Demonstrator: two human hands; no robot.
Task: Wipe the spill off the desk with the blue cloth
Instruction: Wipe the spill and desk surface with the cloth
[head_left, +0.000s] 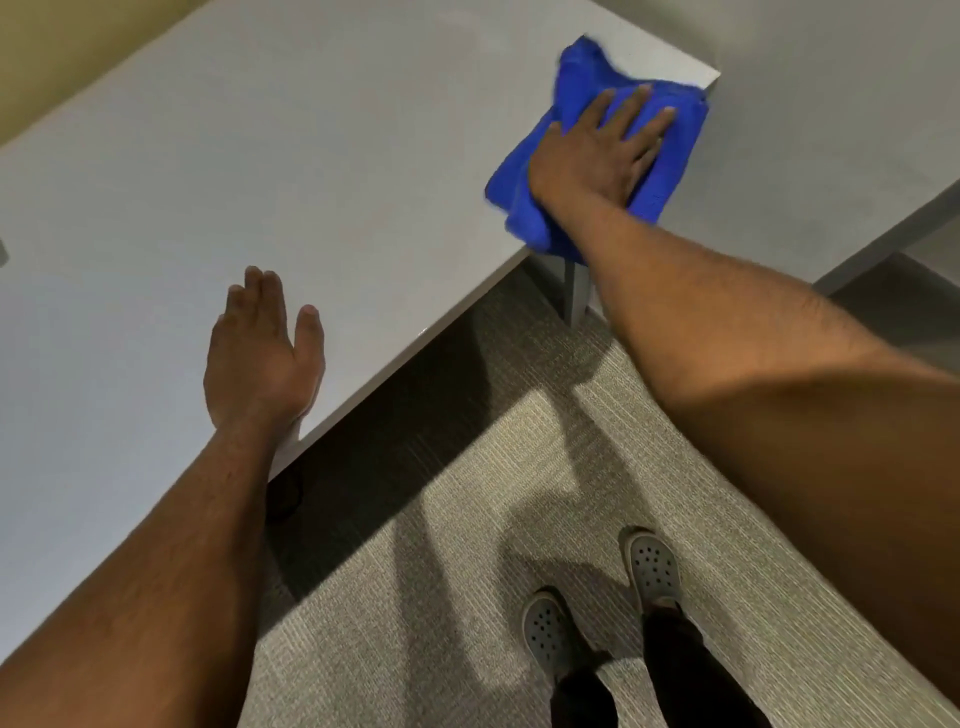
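Your right hand lies flat, fingers spread, pressing the blue cloth at the desk's near right corner — its edge overhangs. Your left hand rests open-palmed on the desk — gripping nothing.

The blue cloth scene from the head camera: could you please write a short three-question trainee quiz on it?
1. True or false: the right hand presses flat on the crumpled blue microfibre cloth.
2. Where does the left hand rest? A) on the cloth B) on the pale grey desk near its front edge C) on the carpet
3. Fill in: the cloth lies at the desk's far right ____.

Key: 1 true; 2 B; 3 corner.
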